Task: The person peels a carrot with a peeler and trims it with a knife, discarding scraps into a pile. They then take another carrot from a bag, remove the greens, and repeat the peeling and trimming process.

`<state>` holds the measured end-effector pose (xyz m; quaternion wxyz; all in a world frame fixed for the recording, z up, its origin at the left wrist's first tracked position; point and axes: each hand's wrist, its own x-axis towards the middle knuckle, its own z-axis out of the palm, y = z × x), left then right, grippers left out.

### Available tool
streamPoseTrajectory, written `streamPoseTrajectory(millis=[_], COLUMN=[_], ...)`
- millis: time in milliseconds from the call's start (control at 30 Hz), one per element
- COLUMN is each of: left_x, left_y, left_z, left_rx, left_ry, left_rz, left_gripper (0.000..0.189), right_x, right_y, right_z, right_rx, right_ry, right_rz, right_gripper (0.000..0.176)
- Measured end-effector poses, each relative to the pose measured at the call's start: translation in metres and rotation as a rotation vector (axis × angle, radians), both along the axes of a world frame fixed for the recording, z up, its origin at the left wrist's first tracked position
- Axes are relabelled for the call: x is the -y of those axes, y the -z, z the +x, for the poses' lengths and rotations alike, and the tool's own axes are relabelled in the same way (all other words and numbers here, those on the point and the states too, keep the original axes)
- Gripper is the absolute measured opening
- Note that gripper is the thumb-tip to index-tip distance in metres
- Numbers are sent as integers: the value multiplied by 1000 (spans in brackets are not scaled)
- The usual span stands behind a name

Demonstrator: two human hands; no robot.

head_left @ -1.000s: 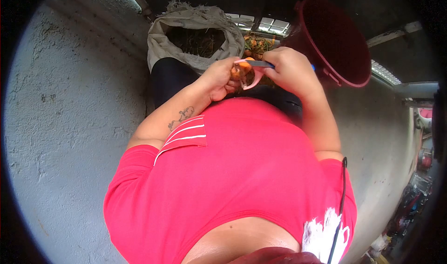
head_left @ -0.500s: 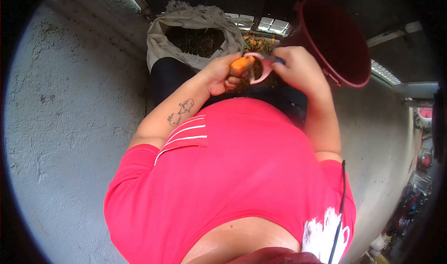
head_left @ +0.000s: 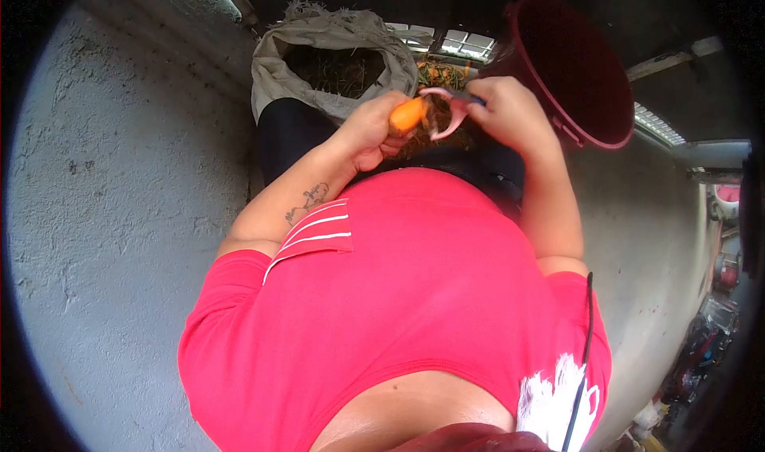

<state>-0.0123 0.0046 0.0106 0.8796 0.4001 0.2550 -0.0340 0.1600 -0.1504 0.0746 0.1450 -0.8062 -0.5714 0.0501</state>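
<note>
Peeler (head_left: 450,111) has slid off the carrot (head_left: 408,114) since a second ago. Maroon bucket (head_left: 586,62) sits at 1 o'clock, sack (head_left: 275,70) at 11. Left hand (head_left: 368,133) wraps its fingers round the carrot at 12, and the right hand (head_left: 506,117) pinches the peeler. Carrot's stiff and light, probably slick where peeled, so I'd grip the thick end.

Single view, from the camera on your head. It faces steeply down along your own front. Your red shirt (head_left: 414,293) fills the lower middle at close range. Your left hand (head_left: 373,129) and right hand (head_left: 510,111) sit farther off, near the top edge. The wide lens curves the concrete surface (head_left: 119,213) at the left and rings the frame in black.
</note>
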Motion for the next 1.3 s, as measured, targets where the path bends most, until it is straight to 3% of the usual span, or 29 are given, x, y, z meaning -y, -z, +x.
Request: streamPoseTrajectory(millis=[100, 200, 300, 433, 667, 800, 967, 1100, 1233, 1300], left_x=[-9, -11, -12, -13, -2, 2, -11, -15, -25, -20], left_y=[-1, -7, 2, 18, 20, -9, -10, -9, 15, 20], left_z=[0, 3, 6, 14, 14, 3, -2, 4, 8, 10], left_rx=[75, 77, 42, -18, 33, 24, 81, 49, 34, 0], left_ry=[29, -19, 8, 86, 18, 17, 38, 51, 193, 173], left_rz=[-96, -139, -159, -201, -153, -102, -25, -61, -287, -235], left_gripper=[29, 37, 38, 35, 30, 29, 33, 37, 34, 31], right_x=[1, 6, 6, 0, -9, -6, -4, -6, -7, -9], right_y=[24, 29, 13, -1, 2, -3, 22, 12, 1, -9], right_z=[31, 33, 16, -15, -30, -21, 35, 32, 10, -6], right_rx=[74, 108, 13, -24, -12, -54, 217, 164, 32, -17], right_ry=[162, 247, 221, -37, -111, -111, 194, 316, 129, 4], right_rz=[-167, -135, -67, 89, 51, 70, -86, -88, 16, 33], right_gripper=[26, 29, 28, 24, 27, 30, 32, 34, 27, 25])
